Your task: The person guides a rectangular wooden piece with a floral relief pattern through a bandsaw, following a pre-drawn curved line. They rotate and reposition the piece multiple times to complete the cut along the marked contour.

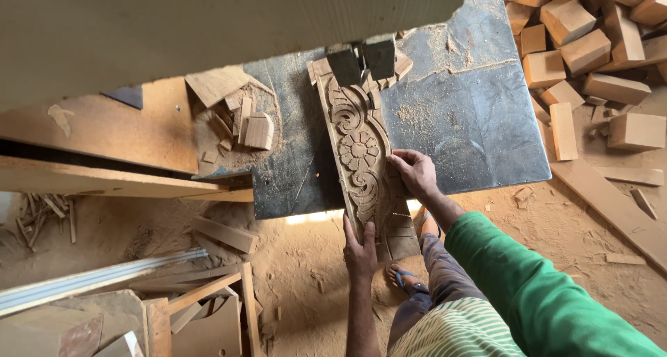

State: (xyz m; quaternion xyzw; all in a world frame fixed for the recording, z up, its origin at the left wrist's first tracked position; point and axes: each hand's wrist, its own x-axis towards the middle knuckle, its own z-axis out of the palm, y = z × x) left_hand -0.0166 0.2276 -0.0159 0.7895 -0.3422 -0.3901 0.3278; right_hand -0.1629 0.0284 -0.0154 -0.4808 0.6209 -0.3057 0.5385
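**Two hands hold a carved board on the saw worktop**

On the far left, thin wood sticks (pixel 43 214) lie in the sawdust on the floor. Near them a long pale grey metal bar (pixel 97 277) lies slanted. A bit further right, a heap of small flat wood scraps (pixel 240 124) sits in a dusty hollow at the edge of the dark grey metal worktop (pixel 472 120).

In the middle is the long brown wooden board with carved flowers and curls (pixel 358 148). It lies flat on the worktop, a little slanted. Its far end is right by the two dark blocks of the saw guide (pixel 363 61). Its near end sticks out past the worktop edge, over the floor.

The left hand (pixel 359 249) is at that near end. Its fingers are wrapped round the end of the board and hold it tight. The right hand (pixel 415 173) is just to the right, on the board's right edge. Its fingers are bent over the edge and press on the wood. That arm wears a green sleeve (pixel 535 287).

Below, a foot in a blue sandal (pixel 405 277) stands in the sawdust.

On the far right, many chunky light brown wood blocks (pixel 590 44) are piled on the floor.
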